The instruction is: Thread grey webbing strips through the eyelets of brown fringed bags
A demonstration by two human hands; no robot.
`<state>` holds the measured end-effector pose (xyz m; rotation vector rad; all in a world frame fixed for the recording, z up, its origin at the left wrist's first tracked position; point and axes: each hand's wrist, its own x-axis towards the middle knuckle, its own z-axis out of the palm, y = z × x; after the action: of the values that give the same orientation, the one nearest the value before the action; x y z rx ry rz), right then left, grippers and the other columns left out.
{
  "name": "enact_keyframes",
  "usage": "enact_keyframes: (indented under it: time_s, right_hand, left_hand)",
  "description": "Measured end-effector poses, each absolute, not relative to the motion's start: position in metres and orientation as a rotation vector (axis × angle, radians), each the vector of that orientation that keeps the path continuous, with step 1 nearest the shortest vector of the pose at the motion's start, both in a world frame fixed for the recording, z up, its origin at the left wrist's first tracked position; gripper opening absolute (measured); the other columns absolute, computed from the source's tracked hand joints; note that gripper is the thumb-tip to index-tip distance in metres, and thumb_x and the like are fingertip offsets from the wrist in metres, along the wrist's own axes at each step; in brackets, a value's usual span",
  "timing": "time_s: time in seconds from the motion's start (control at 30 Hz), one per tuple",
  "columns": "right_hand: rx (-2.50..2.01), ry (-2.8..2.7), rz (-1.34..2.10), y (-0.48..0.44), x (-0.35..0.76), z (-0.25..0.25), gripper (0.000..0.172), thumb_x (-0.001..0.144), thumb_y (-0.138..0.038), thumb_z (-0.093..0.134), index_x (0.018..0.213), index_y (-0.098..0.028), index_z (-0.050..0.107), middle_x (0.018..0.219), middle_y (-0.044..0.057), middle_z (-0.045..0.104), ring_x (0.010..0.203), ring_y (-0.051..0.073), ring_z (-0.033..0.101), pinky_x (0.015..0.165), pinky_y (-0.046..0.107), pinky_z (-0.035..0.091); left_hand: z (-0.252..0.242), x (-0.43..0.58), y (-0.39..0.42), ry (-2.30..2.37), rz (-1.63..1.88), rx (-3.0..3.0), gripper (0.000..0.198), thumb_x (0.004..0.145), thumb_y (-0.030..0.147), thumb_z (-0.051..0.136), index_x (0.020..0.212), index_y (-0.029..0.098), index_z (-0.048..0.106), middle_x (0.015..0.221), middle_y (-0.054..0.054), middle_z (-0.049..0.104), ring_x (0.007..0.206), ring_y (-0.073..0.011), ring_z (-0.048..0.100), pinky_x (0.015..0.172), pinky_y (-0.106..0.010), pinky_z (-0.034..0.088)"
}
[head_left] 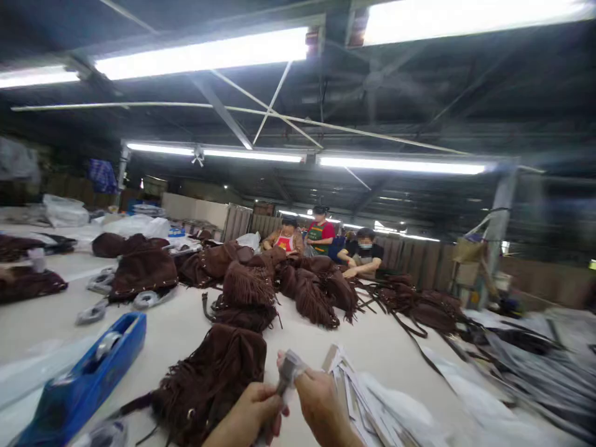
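Low in the middle of the head view, my left hand [256, 406] pinches a narrow grey-brown strap [282, 388]. My right hand [321, 400] closes around its upper end, where a translucent grey wrapping [292, 365] shows. What exactly lies under that wrapping is blurred. Just left of my hands lies a dark brown fringed bag [216, 372] with metal eyelets. To the right of my right hand is a pile of flat white and grey strips [356, 391].
A blue tape dispenser [88, 379] stands at left, with grey rolls [146, 299] beyond it. More fringed brown bags [249, 285] are heaped mid-table. Dark straps [414, 320] and plastic sheets [470, 382] spread to the right. Several co-workers [365, 254] are at the far side.
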<state>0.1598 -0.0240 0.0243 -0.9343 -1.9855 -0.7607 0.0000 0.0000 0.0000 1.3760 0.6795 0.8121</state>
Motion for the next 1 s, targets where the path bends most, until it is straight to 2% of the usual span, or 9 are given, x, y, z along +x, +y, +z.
enact_keyframes:
  time_s: [0.17, 0.3, 0.47, 0.57, 0.63, 0.7, 0.77, 0.87, 1.0]
  right_hand:
    - [-0.799, -2.341, -1.032, -0.013, 0.191, 0.017, 0.026, 0.099, -0.021, 0.036, 0.107, -0.017, 0.06, 0.063, -0.001, 0.065, 0.047, 0.014, 0.054, 0.047, 0.029, 0.03]
    - [-0.805, -2.439, -1.129, -0.013, 0.195, 0.011, 0.027, 0.097, -0.016, 0.037, 0.116, -0.014, 0.056, 0.083, 0.004, 0.071, 0.051, 0.016, 0.054, 0.05, 0.034, 0.032]
    - [-0.766, -2.452, -1.146, -0.01, 0.196, 0.007, 0.027, 0.095, -0.016, 0.042, 0.117, -0.017, 0.057, 0.102, 0.006, 0.071, 0.054, 0.016, 0.053, 0.052, 0.035, 0.034]
    - [-0.771, -2.448, -1.173, -0.002, 0.195, 0.004, 0.023, 0.093, -0.014, 0.045, 0.111, -0.017, 0.059, 0.093, 0.005, 0.071, 0.052, 0.016, 0.051, 0.053, 0.034, 0.035]
    - [-0.78, -2.423, -1.174, 0.003, 0.192, 0.002, 0.022, 0.092, -0.013, 0.046, 0.109, -0.017, 0.059, 0.084, 0.003, 0.07, 0.052, 0.016, 0.052, 0.061, 0.035, 0.04]
    - [-0.783, -2.403, -1.176, 0.005, 0.189, 0.001, 0.024, 0.092, -0.014, 0.046, 0.111, -0.017, 0.059, 0.081, 0.002, 0.069, 0.054, 0.017, 0.052, 0.077, 0.04, 0.044]
    - [-0.774, -2.392, -1.188, 0.005, 0.187, -0.001, 0.025, 0.092, -0.015, 0.046, 0.113, -0.017, 0.06, 0.082, 0.001, 0.069, 0.056, 0.017, 0.052, 0.093, 0.046, 0.04]
    - [-0.754, -2.367, -1.18, 0.002, 0.187, -0.005, 0.028, 0.092, -0.015, 0.047, 0.115, -0.021, 0.061, 0.088, 0.001, 0.069, 0.067, 0.018, 0.055, 0.105, 0.054, 0.03]
    - [-0.749, -2.304, -1.17, -0.001, 0.185, -0.014, 0.03, 0.091, -0.025, 0.054, 0.12, -0.027, 0.06, 0.111, 0.003, 0.067, 0.09, 0.023, 0.057, 0.111, 0.059, 0.02]
  left_hand:
    - [-0.018, 0.003, 0.005, 0.734, 0.667, 1.331, 0.035, 0.061, 0.046, 0.055, 0.069, 0.013, 0.061, 0.039, 0.003, 0.049, 0.03, -0.0068, 0.034, 0.036, -0.019, 0.019]
    - [-0.023, 0.004, 0.012, 0.719, 0.566, 1.241, 0.034, 0.061, 0.043, 0.059, 0.076, 0.012, 0.063, 0.039, 0.003, 0.049, 0.029, -0.0071, 0.03, 0.034, -0.02, 0.023]
    - [-0.02, 0.001, 0.013, 0.671, 0.551, 1.139, 0.033, 0.063, 0.042, 0.063, 0.077, 0.012, 0.064, 0.039, 0.008, 0.041, 0.03, -0.0057, 0.024, 0.036, -0.021, 0.03]
    - [-0.021, 0.003, 0.011, 0.72, 0.579, 1.078, 0.039, 0.066, 0.049, 0.06, 0.079, 0.012, 0.064, 0.04, 0.009, 0.036, 0.032, -0.0064, 0.021, 0.036, -0.021, 0.031]
    - [-0.023, 0.004, 0.012, 0.731, 0.548, 0.978, 0.048, 0.07, 0.059, 0.056, 0.081, 0.013, 0.063, 0.04, 0.01, 0.032, 0.033, -0.0067, 0.018, 0.036, -0.02, 0.028]
    - [-0.026, 0.004, 0.014, 0.676, 0.471, 0.853, 0.059, 0.075, 0.071, 0.045, 0.082, 0.015, 0.061, 0.04, 0.01, 0.028, 0.034, -0.0071, 0.014, 0.036, -0.02, 0.027]
    - [-0.028, 0.003, 0.015, 0.603, 0.397, 0.776, 0.066, 0.078, 0.076, 0.034, 0.079, 0.016, 0.061, 0.038, 0.01, 0.026, 0.034, -0.0075, 0.012, 0.035, -0.02, 0.027]
    - [-0.029, 0.002, 0.017, 0.549, 0.369, 0.742, 0.053, 0.083, 0.062, 0.039, 0.077, 0.015, 0.061, 0.039, 0.009, 0.027, 0.034, -0.0075, 0.012, 0.036, -0.019, 0.029]
    - [-0.031, 0.003, 0.016, 0.575, 0.377, 0.666, 0.032, 0.08, 0.039, 0.041, 0.072, 0.014, 0.06, 0.041, 0.009, 0.026, 0.035, -0.0073, 0.011, 0.036, -0.019, 0.029]
